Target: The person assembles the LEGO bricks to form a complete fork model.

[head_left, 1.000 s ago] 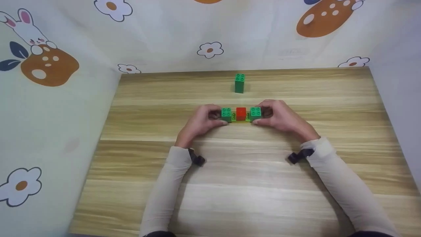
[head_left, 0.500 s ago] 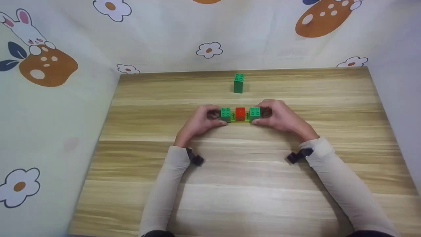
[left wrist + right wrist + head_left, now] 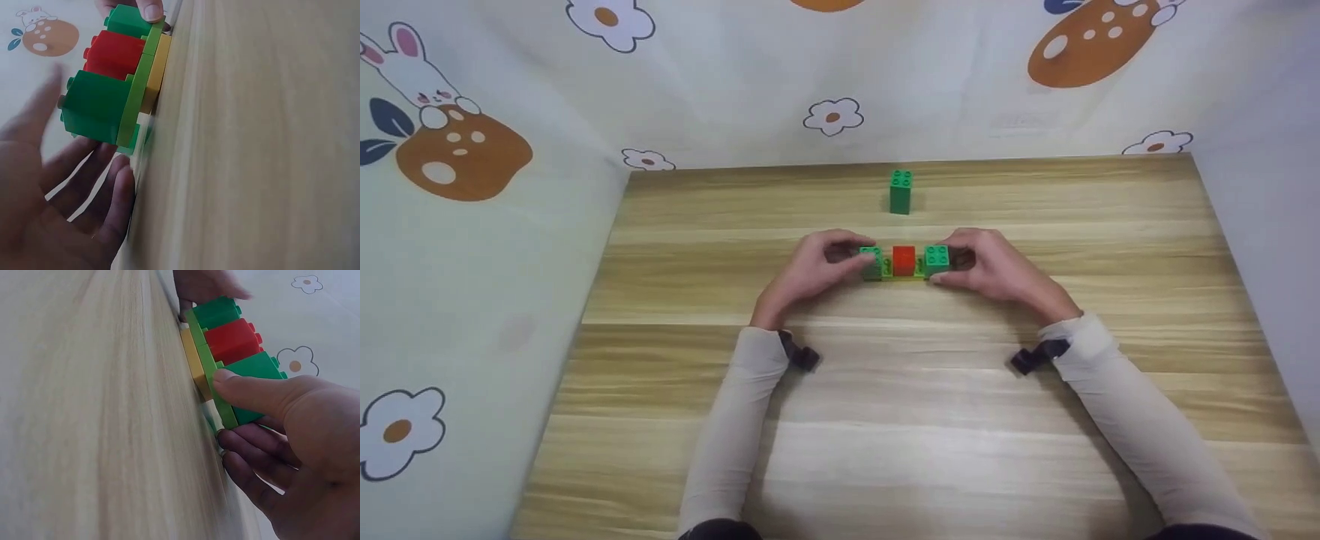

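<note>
A toy building-brick assembly stands on the table in front of me: a left green brick [image 3: 869, 268], a red brick [image 3: 904, 261] and a right green brick [image 3: 937, 259] sit in a row on light green plates [image 3: 136, 93]. Under the middle of the plates is a yellow brick [image 3: 156, 76]. My right hand [image 3: 997, 264] pinches the right end, its thumb on the plate edge and the right green brick. Around the left end, my left hand [image 3: 814, 266] is spread; the left wrist view shows its thumb off the left green brick and its fingers close beside it.
Behind the assembly, towards the wall, a tall green brick piece [image 3: 900, 193] stands upright on the wooden table [image 3: 900, 420]. A patterned cloth [image 3: 735, 97] hangs at the back and left. Each wrist carries a small black camera.
My left thumb has lifted from the front lower edge of the left end and spread from the brick. The right hand keeps its pinch. The whole view has shifted slightly.
</note>
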A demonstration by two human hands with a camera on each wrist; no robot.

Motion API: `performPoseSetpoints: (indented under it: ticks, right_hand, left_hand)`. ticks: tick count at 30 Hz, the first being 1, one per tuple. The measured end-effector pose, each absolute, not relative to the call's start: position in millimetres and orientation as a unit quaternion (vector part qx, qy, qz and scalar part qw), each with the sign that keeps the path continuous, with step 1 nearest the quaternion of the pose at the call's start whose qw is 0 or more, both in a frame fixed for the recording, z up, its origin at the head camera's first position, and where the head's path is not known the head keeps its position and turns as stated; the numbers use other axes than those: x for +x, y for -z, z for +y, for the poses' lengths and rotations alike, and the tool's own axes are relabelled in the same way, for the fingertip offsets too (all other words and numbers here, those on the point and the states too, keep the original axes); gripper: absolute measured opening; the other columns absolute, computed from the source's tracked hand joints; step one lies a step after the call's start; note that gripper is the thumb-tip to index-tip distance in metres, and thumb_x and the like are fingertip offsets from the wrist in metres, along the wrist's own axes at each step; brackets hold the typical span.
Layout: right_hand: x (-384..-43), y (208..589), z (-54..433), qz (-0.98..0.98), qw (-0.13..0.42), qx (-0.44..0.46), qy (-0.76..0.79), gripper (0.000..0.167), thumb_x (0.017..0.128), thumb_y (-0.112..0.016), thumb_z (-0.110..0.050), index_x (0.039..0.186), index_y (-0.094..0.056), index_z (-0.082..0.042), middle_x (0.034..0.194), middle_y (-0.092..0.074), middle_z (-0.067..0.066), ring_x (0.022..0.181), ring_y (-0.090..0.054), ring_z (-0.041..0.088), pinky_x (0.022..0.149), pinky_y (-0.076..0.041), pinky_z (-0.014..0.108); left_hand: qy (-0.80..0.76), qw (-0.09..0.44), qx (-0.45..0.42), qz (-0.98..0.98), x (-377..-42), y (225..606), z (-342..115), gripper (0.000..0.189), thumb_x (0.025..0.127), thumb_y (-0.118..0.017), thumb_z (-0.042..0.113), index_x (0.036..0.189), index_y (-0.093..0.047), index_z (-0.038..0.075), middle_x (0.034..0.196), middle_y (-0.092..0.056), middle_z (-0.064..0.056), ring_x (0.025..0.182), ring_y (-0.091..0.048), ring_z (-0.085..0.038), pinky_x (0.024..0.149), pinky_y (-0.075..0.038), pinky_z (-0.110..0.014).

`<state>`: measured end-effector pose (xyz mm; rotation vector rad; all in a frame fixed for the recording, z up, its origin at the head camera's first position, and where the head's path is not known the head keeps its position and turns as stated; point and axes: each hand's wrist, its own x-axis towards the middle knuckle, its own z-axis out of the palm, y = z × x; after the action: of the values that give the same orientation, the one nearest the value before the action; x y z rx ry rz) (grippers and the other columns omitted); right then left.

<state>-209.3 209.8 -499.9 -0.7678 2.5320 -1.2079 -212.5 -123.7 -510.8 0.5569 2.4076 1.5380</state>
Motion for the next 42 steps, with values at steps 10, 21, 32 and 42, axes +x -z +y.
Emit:
performPoseSetpoints:
  ticks: [10,21,32,42]
  right_hand:
    - [-209,501,210,0.864,0.110,-0.267,0.412,0.029,0.088,-0.093,-0.029,0.113,-0.081,-0.020,0.098,-0.074,0.000,0.090,-0.065,0.020,0.079,-0.055,0.031]
    - [-209,503,209,0.865,0.107,-0.268,0.410,0.031,0.089,-0.092,-0.030,0.115,-0.081,-0.018,0.099,-0.074,0.001,0.091,-0.066,0.021,0.081,-0.056,0.037]
    - [-210,502,210,0.870,0.104,-0.266,0.403,0.035,0.089,-0.092,-0.031,0.119,-0.081,-0.018,0.103,-0.075,0.000,0.094,-0.066,0.021,0.085,-0.057,0.038]
    - [-209,502,210,0.867,0.103,-0.265,0.410,0.031,0.088,-0.093,-0.030,0.115,-0.081,-0.020,0.099,-0.074,-0.001,0.091,-0.065,0.020,0.081,-0.056,0.035]
  left_hand:
    - [-0.547,0.041,0.146,0.823,-235,508,-102,0.038,0.105,-0.073,0.038,0.133,-0.075,0.011,0.125,-0.077,-0.001,0.113,-0.072,-0.015,0.104,-0.060,-0.036]
    - [-0.575,0.028,0.133,0.807,-262,504,-78,0.049,0.102,-0.079,0.020,0.147,-0.065,0.009,0.147,-0.068,-0.013,0.126,-0.067,-0.024,0.110,-0.059,-0.040]
    - [-0.574,0.040,0.134,0.807,-280,499,-64,0.056,0.101,-0.079,0.019,0.154,-0.060,0.017,0.147,-0.067,-0.002,0.135,-0.063,-0.025,0.115,-0.056,-0.042]
    - [-0.572,0.026,0.136,0.809,-280,499,-63,0.045,0.104,-0.074,0.017,0.148,-0.065,0.015,0.142,-0.070,0.002,0.130,-0.065,-0.019,0.115,-0.055,-0.037]
